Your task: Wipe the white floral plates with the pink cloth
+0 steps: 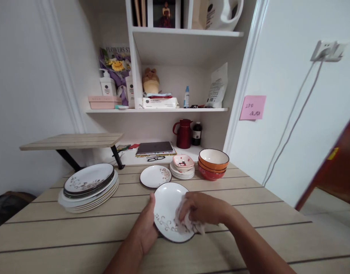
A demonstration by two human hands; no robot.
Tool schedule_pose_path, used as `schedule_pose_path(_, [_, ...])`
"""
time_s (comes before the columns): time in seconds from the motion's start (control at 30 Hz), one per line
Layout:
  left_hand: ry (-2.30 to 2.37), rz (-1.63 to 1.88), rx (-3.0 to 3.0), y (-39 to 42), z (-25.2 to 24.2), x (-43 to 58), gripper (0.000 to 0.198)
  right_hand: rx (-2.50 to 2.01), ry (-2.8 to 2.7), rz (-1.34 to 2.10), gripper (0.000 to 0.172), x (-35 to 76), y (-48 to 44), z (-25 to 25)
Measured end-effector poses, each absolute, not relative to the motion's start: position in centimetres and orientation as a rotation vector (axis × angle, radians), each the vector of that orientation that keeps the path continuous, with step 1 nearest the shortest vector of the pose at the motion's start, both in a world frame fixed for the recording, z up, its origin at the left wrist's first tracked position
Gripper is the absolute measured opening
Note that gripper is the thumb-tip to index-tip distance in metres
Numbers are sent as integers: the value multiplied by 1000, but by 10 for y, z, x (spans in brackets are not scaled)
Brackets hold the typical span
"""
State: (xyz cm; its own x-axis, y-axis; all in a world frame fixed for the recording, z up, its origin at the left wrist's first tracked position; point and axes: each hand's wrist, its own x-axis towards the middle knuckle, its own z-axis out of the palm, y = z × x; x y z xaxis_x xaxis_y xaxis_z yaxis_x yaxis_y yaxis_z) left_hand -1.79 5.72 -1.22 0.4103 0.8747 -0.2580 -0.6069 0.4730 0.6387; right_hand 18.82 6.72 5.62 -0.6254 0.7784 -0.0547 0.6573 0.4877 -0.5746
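My left hand (147, 226) grips the left rim of a white plate (167, 203) with a dark edge and a brown floral pattern. The plate is tilted above the wooden table. A crumpled whitish cloth (189, 224) is bunched in my right hand (202, 207) and pressed on the plate's right side; motion blurs it a little. Just behind lies another floral plate (153, 176), flat on the table.
A tall stack of plates (89, 179) stands at the left near a raised wooden stand (73, 140). Behind are small plates with a patterned dish (183, 161), stacked bowls (213, 159), glasses (156, 158), a laptop (154, 147) and a red jug (184, 134).
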Motion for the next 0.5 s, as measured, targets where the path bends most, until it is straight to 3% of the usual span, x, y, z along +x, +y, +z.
schedule_pose_path(0.23, [675, 1050, 487, 51, -3, -14, 66, -1649, -2142, 270, 43, 165, 86, 29])
schedule_pose_path(0.5, [536, 1021, 495, 58, -13, -16, 68, -1156, -2347, 202, 55, 134, 76, 23])
